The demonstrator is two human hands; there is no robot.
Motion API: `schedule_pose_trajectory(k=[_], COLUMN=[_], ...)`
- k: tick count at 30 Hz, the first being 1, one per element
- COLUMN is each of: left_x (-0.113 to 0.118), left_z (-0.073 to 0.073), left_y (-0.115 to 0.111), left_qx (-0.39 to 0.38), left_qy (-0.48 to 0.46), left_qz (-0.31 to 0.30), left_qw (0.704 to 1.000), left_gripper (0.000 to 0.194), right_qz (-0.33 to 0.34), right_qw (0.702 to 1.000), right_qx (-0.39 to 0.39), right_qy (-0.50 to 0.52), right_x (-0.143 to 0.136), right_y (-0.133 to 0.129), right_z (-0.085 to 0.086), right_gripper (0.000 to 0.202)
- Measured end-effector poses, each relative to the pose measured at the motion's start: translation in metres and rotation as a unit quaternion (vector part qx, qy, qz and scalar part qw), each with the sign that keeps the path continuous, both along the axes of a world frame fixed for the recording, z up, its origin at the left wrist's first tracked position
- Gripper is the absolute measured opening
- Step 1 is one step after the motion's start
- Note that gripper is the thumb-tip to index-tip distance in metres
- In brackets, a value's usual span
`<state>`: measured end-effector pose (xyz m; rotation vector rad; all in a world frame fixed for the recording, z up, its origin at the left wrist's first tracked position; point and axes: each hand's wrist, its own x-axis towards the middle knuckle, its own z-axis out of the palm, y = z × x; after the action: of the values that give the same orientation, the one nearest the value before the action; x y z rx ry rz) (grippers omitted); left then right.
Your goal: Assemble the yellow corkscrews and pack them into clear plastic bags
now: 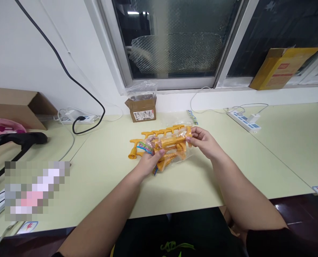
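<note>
I have the left hand (149,163) gripping the left end of a clear bag of yellow parts (172,141), thumb on top, other fingers mostly hidden; right hand (205,142) pinching its right end. Bag's over mid-table (175,194), can't tell if touching, before yellow T-shaped pieces (164,131); small carton (143,110) behind.

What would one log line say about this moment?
left hand: holds bag | right hand: holds bag | bag: clear, yellow parts inside | small box: behind bag
</note>
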<state>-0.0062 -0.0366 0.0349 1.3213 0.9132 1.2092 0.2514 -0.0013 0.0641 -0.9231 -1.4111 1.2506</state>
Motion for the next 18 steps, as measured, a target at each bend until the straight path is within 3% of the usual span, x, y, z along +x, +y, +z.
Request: schedule_pose_trajectory(k=[3,5,7,12,18], left_x=[0.002,0.004,0.004,0.004,0.005], left_z=[0.001,0.001,0.001,-0.001,-0.001], left_y=[-0.001,-0.001,-0.001,-0.002,-0.004], left_qx=[0.001,-0.023,-0.049,-0.039,-0.069], left_qy=[-0.013,-0.033,-0.05,-0.031,-0.052], left_qz=[0.015,0.007,-0.014,-0.039,0.018], left_qw=[1.0,0.999,0.997,0.998,0.996], left_gripper=[0.055,0.055,0.056,0.048,0.038], right_qz=[-0.05,-0.117,-0.127,0.051,0.02], right_qw=[0.988,0.957,0.931,0.949,0.965], right_qx=[0.126,0.222,0.286,0.276,0.255], right_qy=[-0.078,-0.148,-0.188,-0.145,-0.059], right_x=[0.0,0.002,0.005,0.008,-0.001], right_y=[0.001,-0.001,-0.004,-0.01,-0.013], right_z=[-0.003,-0.002,0.002,0.008,0.006], right_gripper=[0.036,0.034,0.03,0.023,0.022])
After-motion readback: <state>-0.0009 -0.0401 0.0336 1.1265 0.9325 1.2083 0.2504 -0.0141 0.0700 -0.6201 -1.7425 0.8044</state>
